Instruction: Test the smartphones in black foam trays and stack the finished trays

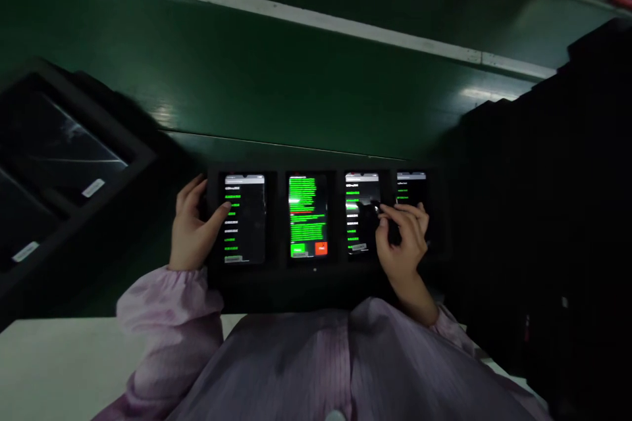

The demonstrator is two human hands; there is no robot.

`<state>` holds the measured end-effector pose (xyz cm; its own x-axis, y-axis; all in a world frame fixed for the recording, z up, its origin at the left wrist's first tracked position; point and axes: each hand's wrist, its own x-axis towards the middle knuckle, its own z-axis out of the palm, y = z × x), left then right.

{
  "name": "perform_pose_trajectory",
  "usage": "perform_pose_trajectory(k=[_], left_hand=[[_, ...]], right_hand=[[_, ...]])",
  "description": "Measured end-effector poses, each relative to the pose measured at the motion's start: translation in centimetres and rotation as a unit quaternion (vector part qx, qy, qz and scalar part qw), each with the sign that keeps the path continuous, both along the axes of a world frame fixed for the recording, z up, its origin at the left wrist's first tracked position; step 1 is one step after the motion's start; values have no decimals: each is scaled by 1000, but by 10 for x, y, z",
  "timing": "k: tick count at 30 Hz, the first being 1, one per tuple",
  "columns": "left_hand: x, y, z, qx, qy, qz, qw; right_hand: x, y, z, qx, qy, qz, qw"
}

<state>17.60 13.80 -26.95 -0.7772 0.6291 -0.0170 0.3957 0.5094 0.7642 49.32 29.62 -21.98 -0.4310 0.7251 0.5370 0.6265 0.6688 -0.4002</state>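
A black tray lies in front of me and holds a row of several lit phones. My left hand grips the tray's left end, thumb resting on the leftmost phone, whose dark screen shows green text lines. The second phone is filled with green text, with a green and a red button at its bottom. My right hand hovers over the third phone, fingers curled, index fingertip touching its screen. The fourth phone is partly hidden behind that hand.
A green conveyor belt with a pale rail runs behind the tray. To the left stands a black tray with dark screens and white labels. A dark black stack rises at the right. A white tabletop lies near me.
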Motion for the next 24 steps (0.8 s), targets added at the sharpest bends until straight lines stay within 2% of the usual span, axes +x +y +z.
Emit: perform_pose_trajectory(k=[4, 10, 14, 18, 21, 24], left_hand=[[3, 3, 5, -5, -20, 20, 1000], [9, 8, 15, -10, -52, 41, 998], [8, 9, 18, -15, -65, 48, 997], [9, 9, 20, -55, -69, 62, 994], [10, 8, 20, -64, -59, 60, 994], [8, 3, 12, -57, -39, 51, 996]], right_hand=[[12, 3, -2, 14, -40, -35, 998], [14, -1, -5, -32, -139, -16, 990], [10, -2, -6, -62, -153, -16, 986], [9, 1, -6, -74, -164, -27, 983], [19, 7, -6, -43, -143, -58, 987], [34, 17, -9, -7, -109, -126, 986]])
